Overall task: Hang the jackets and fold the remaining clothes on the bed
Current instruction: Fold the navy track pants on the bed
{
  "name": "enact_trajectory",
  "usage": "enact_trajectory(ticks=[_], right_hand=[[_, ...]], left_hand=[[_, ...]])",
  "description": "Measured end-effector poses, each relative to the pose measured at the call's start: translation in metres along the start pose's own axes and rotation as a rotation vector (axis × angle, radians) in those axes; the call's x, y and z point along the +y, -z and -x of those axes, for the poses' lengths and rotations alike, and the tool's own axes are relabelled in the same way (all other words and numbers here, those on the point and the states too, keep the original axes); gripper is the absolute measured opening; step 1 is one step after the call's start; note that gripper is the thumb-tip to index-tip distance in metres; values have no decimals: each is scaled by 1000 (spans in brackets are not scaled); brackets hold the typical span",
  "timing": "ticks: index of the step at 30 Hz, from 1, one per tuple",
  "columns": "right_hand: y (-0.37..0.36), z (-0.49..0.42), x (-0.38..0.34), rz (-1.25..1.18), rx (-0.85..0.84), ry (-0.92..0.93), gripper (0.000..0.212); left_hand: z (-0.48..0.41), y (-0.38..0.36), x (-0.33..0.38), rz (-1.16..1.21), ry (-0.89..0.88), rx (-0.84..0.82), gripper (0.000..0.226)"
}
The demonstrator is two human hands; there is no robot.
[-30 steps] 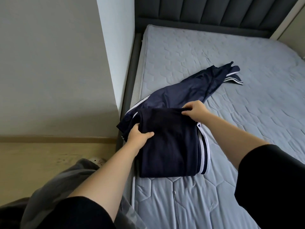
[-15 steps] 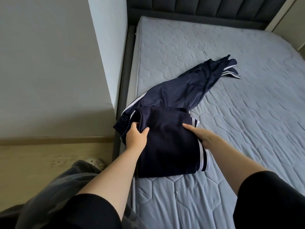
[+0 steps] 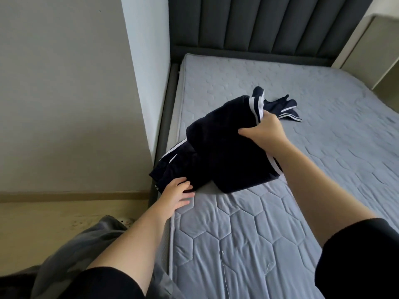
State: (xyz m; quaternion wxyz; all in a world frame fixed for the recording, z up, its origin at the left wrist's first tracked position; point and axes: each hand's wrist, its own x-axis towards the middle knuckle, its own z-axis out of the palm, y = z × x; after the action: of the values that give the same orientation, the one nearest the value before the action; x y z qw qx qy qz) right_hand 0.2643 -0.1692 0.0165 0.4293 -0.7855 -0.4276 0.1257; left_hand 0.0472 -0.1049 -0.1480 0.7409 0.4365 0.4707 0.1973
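Lifting the folded navy piece [image 3: 222,143]

Left hand [image 3: 177,194], grip open, fingers flat, touches the striped navy garment [image 3: 172,167] at the bed's [image 3: 237,234] near edge, maybe to hold it down; right hand [image 3: 264,131] grips the folded navy piece, raised above the bed, likely to move it away.

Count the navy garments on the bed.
2, it seems. A folded piece is held up by the right hand. A second garment lies under it at the mattress left edge, touched by the left hand. More may be hidden underneath.
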Motion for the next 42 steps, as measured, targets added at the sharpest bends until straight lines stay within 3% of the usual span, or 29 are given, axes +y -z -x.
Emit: enact_trajectory(ticks=[4, 6, 8, 11, 13, 16, 18, 20, 23, 27, 31, 34, 36, 39, 42], right_hand=[[-26, 34, -21, 547, 191, 577, 37], [-53, 59, -13, 696, 156, 819, 41], [-81, 83, 11, 851, -9, 896, 38], [-113, 115, 64, 1041, -512, 654, 51], [-118, 124, 84, 1003, -656, 571, 67], [-109, 118, 92, 803, -634, 566, 73], [-99, 111, 92, 577, -653, 424, 63], [-92, 106, 93, 375, -615, 255, 45], [-93, 103, 98, 284, -458, 158, 28], [-111, 105, 97, 305, -324, 172, 36], [-140, 107, 81, 454, -337, 216, 56], [-154, 108, 79, 610, -340, 268, 39], [-154, 108, 79, 518, -257, 216, 23], [-147, 106, 72, 145, -168, 24, 18], [-139, 112, 61, 50, -217, 154, 25]], left_hand=[[11, 9, 9, 326, 47, -60, 42], [12, 20, 11, 460, 75, -49, 53], [14, 29, 10, 482, 121, 25, 62], [18, 32, 1, 237, 203, 143, 61], [20, 29, -5, 99, 202, 148, 51], [15, 24, -11, -101, 108, 175, 43], [10, 21, -13, -381, 1, 237, 57], [9, 16, -11, -448, -99, 306, 59], [9, 9, -6, -343, -134, 306, 37], [4, 6, -6, -223, -33, 315, 9], [3, 9, -7, -79, 121, 321, 24], [5, 15, -7, -18, 199, 306, 32], [6, 17, -8, 11, 212, 288, 34], [6, 18, -7, 72, 218, 262, 35], [4, 19, -6, 113, 241, 234, 35]])
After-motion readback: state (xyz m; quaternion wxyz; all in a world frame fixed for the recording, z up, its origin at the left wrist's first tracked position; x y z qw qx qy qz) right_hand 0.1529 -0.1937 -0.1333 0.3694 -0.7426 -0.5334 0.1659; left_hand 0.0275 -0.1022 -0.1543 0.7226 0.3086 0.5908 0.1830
